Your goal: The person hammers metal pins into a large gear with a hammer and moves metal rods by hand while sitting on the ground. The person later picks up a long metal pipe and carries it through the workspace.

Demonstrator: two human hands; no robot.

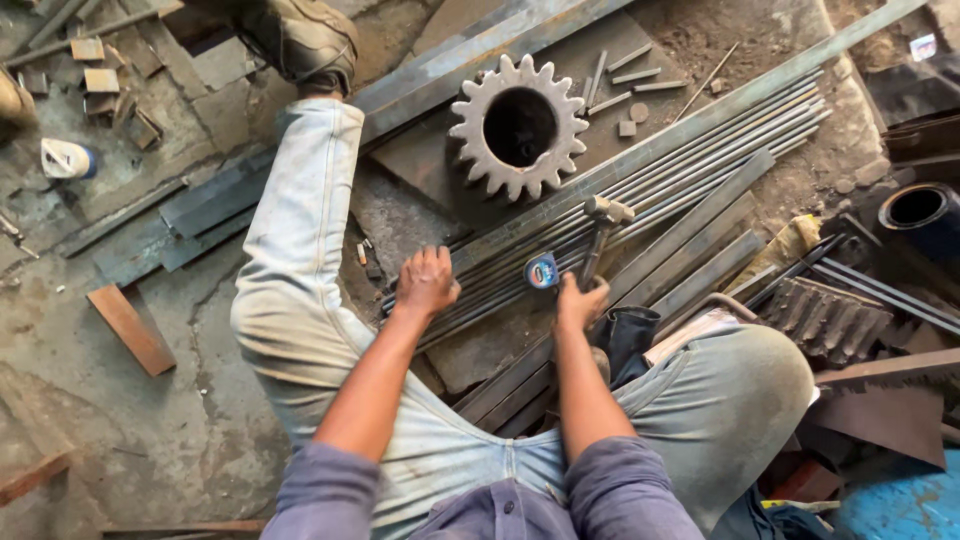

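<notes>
A: Rods [640, 170] lay as a bundle on a diagonal from centre frame up to the upper right, on flat bars [690, 250]. Left hand [425, 282], fingers curled, pressed down on their near ends. Right hand [580, 300] was closed round a hammer [600, 235], head raised just above the bundle. Tape measure [541, 271] sat on the rods between the hands.

B: Progress?

A: Judged early. Near ends looked roughly level; no cut or mark could be made out. Striking apparently still in hand.

B: Room to move?

A: Tight. Gear [518, 127] stood just above the bundle, upper centre; long steel strip [700, 115] ran along its upper edge. Toothed block [825, 318] and scrap crowded the right. Legs flanked both hands. Open floor [150, 430] only at lower left.
</notes>
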